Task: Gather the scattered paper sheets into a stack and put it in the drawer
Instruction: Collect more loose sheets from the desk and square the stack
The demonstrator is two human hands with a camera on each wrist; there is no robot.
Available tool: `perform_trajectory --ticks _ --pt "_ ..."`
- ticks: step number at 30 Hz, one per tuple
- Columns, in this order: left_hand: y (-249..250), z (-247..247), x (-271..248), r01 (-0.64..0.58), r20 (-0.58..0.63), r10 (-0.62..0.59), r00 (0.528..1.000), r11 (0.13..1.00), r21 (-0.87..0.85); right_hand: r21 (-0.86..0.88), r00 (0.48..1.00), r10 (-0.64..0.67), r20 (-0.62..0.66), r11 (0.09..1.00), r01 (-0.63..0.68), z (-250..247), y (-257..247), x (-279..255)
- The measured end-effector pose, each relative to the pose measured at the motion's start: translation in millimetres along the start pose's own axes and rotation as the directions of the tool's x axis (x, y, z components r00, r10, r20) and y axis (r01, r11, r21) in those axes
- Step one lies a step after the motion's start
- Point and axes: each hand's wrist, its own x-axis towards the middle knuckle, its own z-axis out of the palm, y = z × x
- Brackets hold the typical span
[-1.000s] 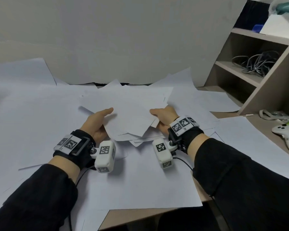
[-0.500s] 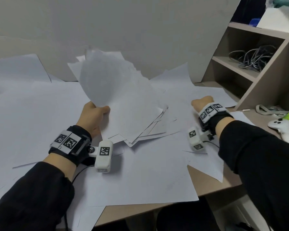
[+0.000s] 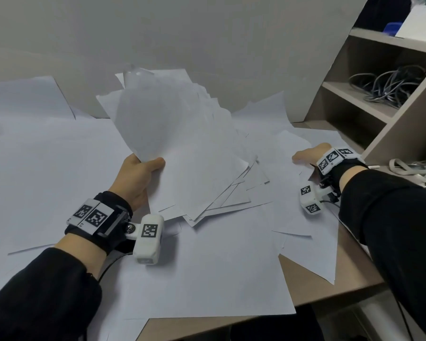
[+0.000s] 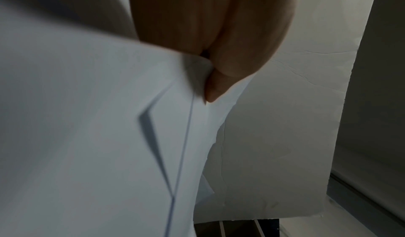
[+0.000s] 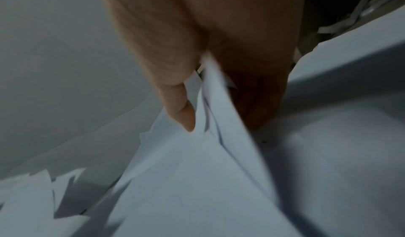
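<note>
A fanned bundle of white paper sheets (image 3: 182, 148) stands tilted up over the desk, its lower edges splayed at the right. My left hand (image 3: 138, 173) grips the bundle at its lower left corner, thumb on top; the left wrist view shows the thumb (image 4: 221, 78) pressing the paper bundle (image 4: 87, 119). My right hand (image 3: 308, 156) lies further right on loose paper sheets (image 3: 288, 153). In the right wrist view its thumb (image 5: 184, 112) and fingers pinch the edge of some loose sheets (image 5: 217, 136). Many more sheets (image 3: 47, 156) cover the desk. No drawer is in view.
A wooden shelf unit (image 3: 391, 99) stands at the right, with a tangle of grey cables (image 3: 389, 84) on one shelf. A grey strap (image 3: 413, 168) lies on the desk beside it. A pale wall runs along the back. The desk's front edge (image 3: 330, 296) shows bare wood.
The right hand let go of the bundle, moved right and took hold of loose sheets near the shelf. The left hand tipped the bundle upright and holds it alone.
</note>
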Motion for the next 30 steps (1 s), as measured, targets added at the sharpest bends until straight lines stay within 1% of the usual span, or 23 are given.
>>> perform_trajectory --ticks 2,4,7,10,12,14,15,17,19,20,22,24,25,28,29,30 --pt "-1.0 -1.1 1.0 0.006 -0.003 -0.006 1.0 1.0 -0.004 0.036 0.997 -0.042 0.069 0.999 0.04 1.5 0.5 3.2" --pt "-1.3 -1.4 1.3 0.017 -0.002 -0.017 1.0 1.0 -0.005 0.031 0.99 -0.039 0.136 0.999 0.035 0.3 1.2 -8.3" --pt "-1.7 -1.7 1.7 0.031 -0.007 -0.031 0.999 0.999 -0.011 -0.043 0.98 -0.03 0.197 0.998 0.039 -5.9 -0.6 -24.9" --pt "-1.2 -1.2 0.4 0.047 -0.018 -0.048 0.999 0.999 -0.019 -0.13 0.98 -0.008 0.199 0.991 0.034 -11.6 3.4 -25.4" --pt "-1.4 -1.4 0.4 0.059 -0.023 -0.06 0.998 0.998 -0.026 -0.093 0.98 -0.026 0.199 0.995 0.045 -10.2 8.2 -23.3" --pt "-1.4 -1.4 -0.6 0.07 -0.021 -0.071 0.997 0.997 -0.034 -0.021 0.985 -0.076 0.154 0.997 0.08 -8.4 8.6 -24.7" --pt "-1.5 -1.4 -1.6 0.073 -0.018 -0.073 0.997 0.997 -0.035 -0.027 0.989 -0.112 0.096 0.993 0.115 -7.0 7.1 -21.7" --pt "-1.7 -1.4 -3.3 0.078 -0.014 -0.078 0.997 0.996 -0.035 -0.153 0.981 -0.195 -0.017 0.97 0.19 -9.1 -1.0 -30.1" --pt "-2.0 -1.4 -5.0 0.091 -0.007 -0.092 0.996 0.995 -0.05 -0.24 0.958 -0.261 -0.117 0.944 0.228 -16.0 -9.5 -38.0" --pt "-2.4 -1.8 -5.8 0.098 0.0 -0.098 0.995 0.994 -0.054 -0.244 0.95 -0.276 -0.148 0.941 0.235 -21.1 -14.4 -45.2" --pt "-3.4 -2.6 -6.0 0.121 0.016 -0.12 0.993 0.991 -0.061 -0.151 0.922 -0.304 -0.241 0.95 0.273 -31.2 -21.2 -51.7" --pt "-3.5 -2.5 -6.4 0.157 0.035 -0.155 0.987 0.985 -0.065 -0.06 0.874 -0.312 -0.372 0.948 0.313 -43.1 -30.0 -62.1" --pt "-3.4 -2.6 -6.5 0.177 0.041 -0.175 0.984 0.982 -0.064 -0.057 0.838 -0.336 -0.43 0.936 0.347 -49.1 -34.7 -66.1" --pt "-0.7 -1.8 -7.8 0.214 0.05 -0.211 0.976 0.976 -0.046 -0.097 0.755 -0.412 -0.51 0.9 0.426 -66.9 -48.7 -86.4" --pt "1.2 -0.4 -8.7 0.219 0.051 -0.217 0.975 0.975 -0.04 -0.116 0.714 -0.439 -0.545 0.883 0.454 -73.4 -52.1 -92.0" --pt "1.5 -0.1 -8.9 0.227 0.051 -0.225 0.973 0.973 -0.037 -0.112 0.691 -0.437 -0.575 0.879 0.463 -77.0 -56.1 -96.4"
